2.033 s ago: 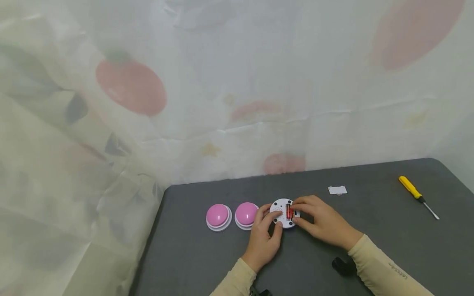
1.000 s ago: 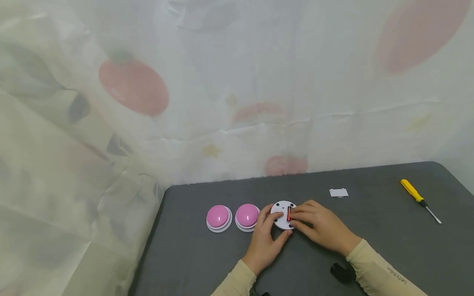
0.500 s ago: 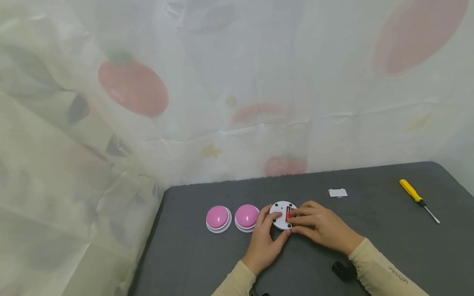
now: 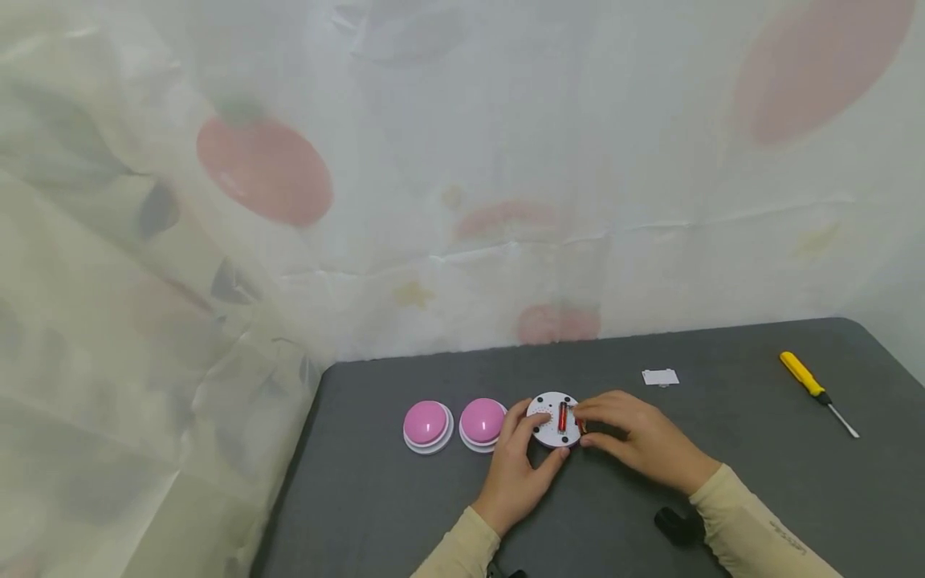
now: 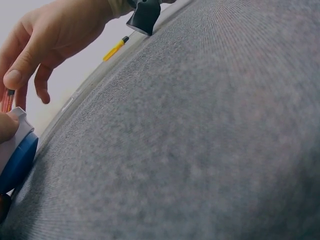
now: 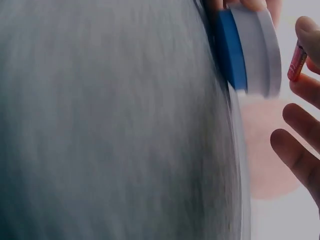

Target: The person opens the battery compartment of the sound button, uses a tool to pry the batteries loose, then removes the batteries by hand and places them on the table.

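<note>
A round push button (image 4: pixel 549 437) lies upside down on the dark table, its white base up. Its blue top faces down in the right wrist view (image 6: pixel 231 50). My left hand (image 4: pixel 515 466) holds it by the rim, thumb at the near side, a finger over the speaker holes. One red battery (image 4: pixel 562 417) sits in its uncovered compartment. My right hand (image 4: pixel 646 437) pinches another red battery (image 6: pixel 297 62) between thumb and finger, just above the base's right side. The other fingers of that hand are spread apart from the button.
Left of my left hand stand two pink buttons with white bases, one outer (image 4: pixel 425 423) and one closer (image 4: pixel 482 421). A small white battery cover (image 4: pixel 661 377) lies behind my right hand. A yellow-handled screwdriver (image 4: pixel 800 372) lies at the far right. Patterned sheeting (image 4: pixel 462 160) hangs behind the table.
My right hand, whose fingers were over the battery compartment, has drawn back to the right with a battery in its pinch. The left hand stays on the button.
</note>
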